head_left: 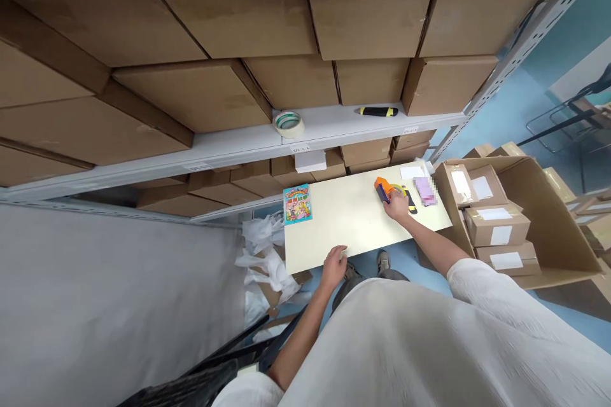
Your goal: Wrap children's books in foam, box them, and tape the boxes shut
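My right hand (397, 205) is wrapped round the dark handle of an orange tape dispenser (382, 183) on the right half of the cream table (344, 222). Beside it, a black and yellow utility knife (410, 202) lies partly behind my fingers. A purple, blurred-out item (424, 191) and a white sheet of paper (412, 172) lie just to the right. My left hand (335, 265) rests at the table's front edge with nothing in it, its fingers loosely stretched. A colourful picture book or pack (297, 203) lies flat at the table's left end, apart from both hands.
Shelves of cardboard boxes (367, 9) rise behind the table. On the shelf edge sit a roll of tape (288, 123) and another utility knife (378, 112). A large open carton (563, 216) with labelled boxes stands right; white plastic bags (267, 261) lie left.
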A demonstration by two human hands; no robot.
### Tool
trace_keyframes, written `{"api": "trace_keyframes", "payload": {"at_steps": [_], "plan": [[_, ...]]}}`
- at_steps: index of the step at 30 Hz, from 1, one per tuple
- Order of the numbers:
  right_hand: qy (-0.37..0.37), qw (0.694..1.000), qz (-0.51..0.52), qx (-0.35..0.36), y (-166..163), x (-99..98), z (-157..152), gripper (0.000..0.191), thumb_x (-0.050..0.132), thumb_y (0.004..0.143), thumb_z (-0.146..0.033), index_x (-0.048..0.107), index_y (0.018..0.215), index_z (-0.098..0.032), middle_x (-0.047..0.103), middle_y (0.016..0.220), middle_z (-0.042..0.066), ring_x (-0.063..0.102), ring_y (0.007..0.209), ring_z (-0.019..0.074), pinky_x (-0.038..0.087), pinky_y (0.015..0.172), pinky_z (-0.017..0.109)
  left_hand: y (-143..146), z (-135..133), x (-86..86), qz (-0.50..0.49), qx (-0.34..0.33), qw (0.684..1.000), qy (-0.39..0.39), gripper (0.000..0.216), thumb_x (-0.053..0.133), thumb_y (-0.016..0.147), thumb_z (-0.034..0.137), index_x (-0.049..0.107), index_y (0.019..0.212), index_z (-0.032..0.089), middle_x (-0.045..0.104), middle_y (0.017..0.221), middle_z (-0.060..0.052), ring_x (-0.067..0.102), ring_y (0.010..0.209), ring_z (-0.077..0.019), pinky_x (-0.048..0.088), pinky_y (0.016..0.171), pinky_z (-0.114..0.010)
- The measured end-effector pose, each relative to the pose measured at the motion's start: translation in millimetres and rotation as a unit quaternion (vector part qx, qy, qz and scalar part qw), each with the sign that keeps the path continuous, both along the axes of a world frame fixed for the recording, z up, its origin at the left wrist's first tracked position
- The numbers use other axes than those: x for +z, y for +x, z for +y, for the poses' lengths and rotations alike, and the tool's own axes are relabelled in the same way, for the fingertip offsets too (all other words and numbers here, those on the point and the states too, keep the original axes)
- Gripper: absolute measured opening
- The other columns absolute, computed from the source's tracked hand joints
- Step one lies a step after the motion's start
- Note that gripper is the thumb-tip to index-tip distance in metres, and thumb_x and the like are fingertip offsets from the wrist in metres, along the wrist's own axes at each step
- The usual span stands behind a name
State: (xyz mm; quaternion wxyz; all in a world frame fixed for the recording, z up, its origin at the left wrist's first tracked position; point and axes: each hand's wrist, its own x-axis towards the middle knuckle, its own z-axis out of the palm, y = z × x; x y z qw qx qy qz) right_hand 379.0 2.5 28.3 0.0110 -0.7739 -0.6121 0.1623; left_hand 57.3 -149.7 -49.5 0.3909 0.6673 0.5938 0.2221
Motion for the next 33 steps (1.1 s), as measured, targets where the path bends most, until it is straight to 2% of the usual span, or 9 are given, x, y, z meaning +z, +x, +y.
{"api": "trace_keyframes", "payload": {"at_steps": [3,7,12,16,21,25,28,33], "plan": [[-0.016,1.0,0.006,-0.016,2.2,-28.6,-10.0,0.035,0.061,0.101,-0.034,0.066,0.127,-0.011,0.071,0.128,0.02,0.06,0.125,0.0344,0.041,0.103,0.042,4.0,-4.4,1.6,-0.001,-0.004,1.0,-0.013,0.032,0.053,0.098,0.025,0.074,0.123,0.024,0.073,0.134,-0.011,0.068,0.13,-0.0278,0.053,0.117,-0.051],[-0.027,0.999,0.032,-0.029,2.3,-53.8,-18.0,0.038,0.059,0.098,-0.032,0.066,0.13,-0.013,0.071,0.13,0.022,0.061,0.125,0.0371,0.042,0.104,0.046,4.9,-11.7,3.0,-0.011,-0.004,1.0,-0.029,0.033,0.052,0.098,0.023,0.073,0.124,0.023,0.073,0.133,-0.012,0.067,0.13,-0.0268,0.053,0.117,-0.05],[-0.041,0.997,0.054,-0.041,9.0,-72.7,-17.1,0.047,0.06,0.093,-0.029,0.065,0.138,-0.015,0.07,0.132,0.025,0.061,0.126,0.0414,0.041,0.106,0.054,-4.6,-16.0,6.6,-0.016,0.005,0.999,-0.041,0.033,0.052,0.099,0.024,0.072,0.125,0.024,0.072,0.132,-0.011,0.067,0.128,-0.0264,0.053,0.117,-0.05],[-0.02,0.996,0.076,-0.048,18.2,-81.0,-13.0,0.049,0.061,0.091,-0.031,0.065,0.138,-0.016,0.071,0.129,0.026,0.059,0.127,0.0437,0.039,0.108,0.058,-12.4,-15.4,9.4,-0.014,0.005,0.999,-0.051,0.033,0.051,0.1,0.024,0.072,0.126,0.024,0.071,0.133,-0.011,0.067,0.128,-0.0255,0.052,0.117,-0.048],[-0.007,0.995,0.078,-0.067,21.0,-79.0,-15.4,0.045,0.065,0.09,-0.035,0.064,0.132,-0.02,0.068,0.13,0.023,0.057,0.128,0.0417,0.04,0.106,0.057,-18.7,-11.6,11.7,-0.022,0.01,0.998,-0.051,0.034,0.051,0.1,0.024,0.071,0.128,0.024,0.07,0.135,-0.012,0.068,0.126,-0.025,0.053,0.115,-0.046],[0.064,0.99,0.068,-0.109,8.4,-67.4,-27.1,0.044,0.055,0.098,-0.044,0.06,0.132,-0.016,0.063,0.135,0.023,0.055,0.129,0.0395,0.044,0.105,0.053,-26.7,-4.0,14.0,-0.04,0.016,0.998,-0.036,0.034,0.053,0.1,0.025,0.072,0.127,0.024,0.07,0.135,-0.011,0.068,0.126,-0.0252,0.053,0.116,-0.047],[0.09,0.99,0.074,-0.078,-8.6,-57.6,-36.5,0.04,0.047,0.102,-0.042,0.06,0.13,-0.016,0.064,0.132,0.021,0.055,0.126,0.0377,0.044,0.106,0.052,-36.5,5.5,16.2,-0.048,0.027,0.998,-0.025,0.034,0.054,0.099,0.025,0.072,0.127,0.025,0.07,0.135,-0.011,0.067,0.127,-0.0258,0.052,0.118,-0.048],[0.078,0.993,0.089,-0.011,-45.0,-43.7,-40.2,0.037,0.046,0.104,-0.038,0.062,0.131,-0.019,0.065,0.134,0.017,0.057,0.123,0.0352,0.044,0.105,0.048,-56.9,19.6,20.0,-0.059,0.057,0.997,0.014,0.036,0.052,0.098,0.024,0.071,0.129,0.024,0.07,0.134,-0.011,0.068,0.123,-0.0254,0.053,0.115,-0.047]]}}
